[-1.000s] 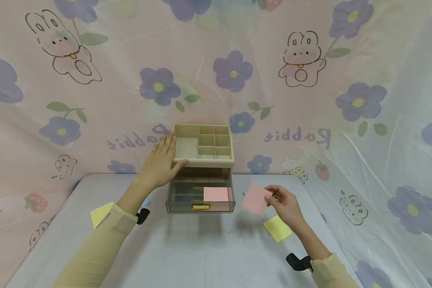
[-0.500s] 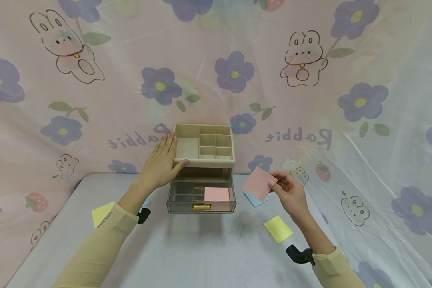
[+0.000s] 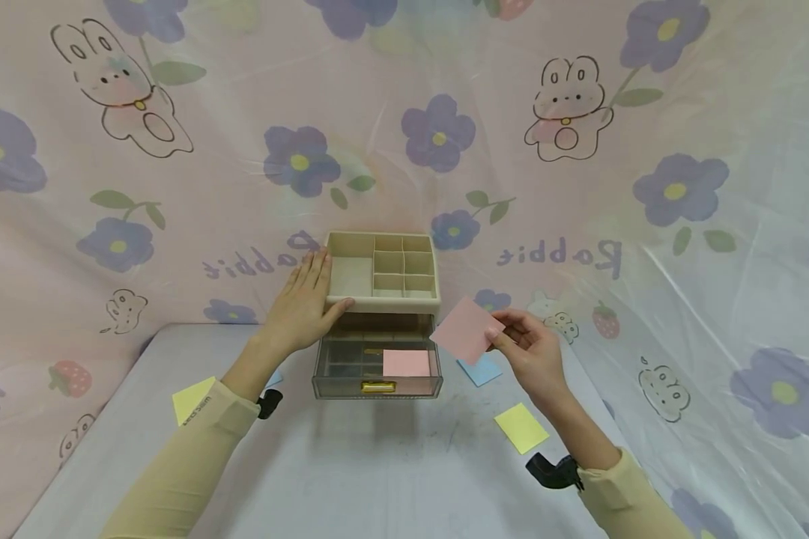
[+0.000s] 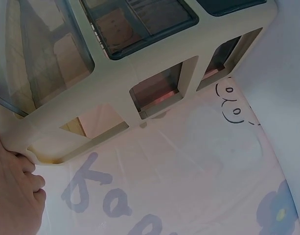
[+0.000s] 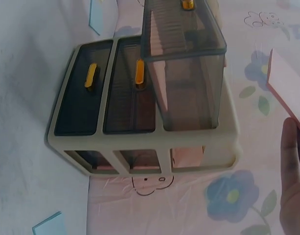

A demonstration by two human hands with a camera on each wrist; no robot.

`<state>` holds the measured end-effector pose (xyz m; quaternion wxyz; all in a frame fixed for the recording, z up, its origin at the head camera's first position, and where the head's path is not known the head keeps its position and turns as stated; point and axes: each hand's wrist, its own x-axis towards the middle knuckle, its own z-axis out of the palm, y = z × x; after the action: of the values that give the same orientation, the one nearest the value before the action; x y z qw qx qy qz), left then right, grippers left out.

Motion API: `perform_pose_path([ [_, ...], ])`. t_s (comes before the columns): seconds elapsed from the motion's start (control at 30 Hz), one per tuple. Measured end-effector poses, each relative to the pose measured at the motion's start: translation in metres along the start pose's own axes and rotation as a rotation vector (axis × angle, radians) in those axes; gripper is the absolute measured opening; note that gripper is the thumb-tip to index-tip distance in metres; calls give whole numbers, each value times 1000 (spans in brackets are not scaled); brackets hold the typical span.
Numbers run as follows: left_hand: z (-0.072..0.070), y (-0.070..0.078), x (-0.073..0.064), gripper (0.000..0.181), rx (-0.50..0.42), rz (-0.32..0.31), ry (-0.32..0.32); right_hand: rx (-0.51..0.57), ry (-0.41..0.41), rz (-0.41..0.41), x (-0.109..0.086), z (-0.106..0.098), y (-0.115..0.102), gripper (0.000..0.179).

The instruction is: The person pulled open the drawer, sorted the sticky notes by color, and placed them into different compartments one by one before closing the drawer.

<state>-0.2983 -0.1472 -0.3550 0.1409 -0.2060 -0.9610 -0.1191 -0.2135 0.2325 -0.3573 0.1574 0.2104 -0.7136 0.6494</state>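
A cream desktop organizer [image 3: 384, 305] with an open compartment tray on top stands at the back of the table. Its smoky, see-through top drawer [image 3: 340, 388], with a gold handle, is pulled out and has a pink sticky note pad [image 3: 406, 363] in its right part. My left hand [image 3: 300, 307] rests along the organizer's upper left edge, fingers extended and thumb at the front rim. Between thumb and fingers, my right hand [image 3: 531, 348] pinches another pink sticky note pad [image 3: 465, 329], held up just right of the drawer. The right wrist view shows this pad [image 5: 287, 85] edge-on.
On the right of the table lie a blue sticky note pad [image 3: 480, 370] and a yellow one [image 3: 521, 429]. Another yellow pad [image 3: 192, 400] and a partly hidden blue one [image 3: 273, 379] lie on the left. Two lower drawers [image 5: 83, 93] are pushed in. A patterned cloth [image 3: 371, 97] hangs behind.
My right hand has lifted the pink pad, first up and slightly right, then left toward the organizer, uncovering the blue pad beneath. The left hand has stayed in place.
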Motion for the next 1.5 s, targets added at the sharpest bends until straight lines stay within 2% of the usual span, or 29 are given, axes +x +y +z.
perform_pose_path([
  [0.4, 1, -2, -2, 92, 6, 11, 4, 14, -47, 2, 5, 25, -11, 28],
  [1.03, 0, -1, -1, 93, 6, 7, -10, -2, -166, 6, 17, 62, -15, 26],
  [1.5, -1, -2, 0, 94, -6, -1, -11, -48, -260, -16, 21, 82, -6, 21],
])
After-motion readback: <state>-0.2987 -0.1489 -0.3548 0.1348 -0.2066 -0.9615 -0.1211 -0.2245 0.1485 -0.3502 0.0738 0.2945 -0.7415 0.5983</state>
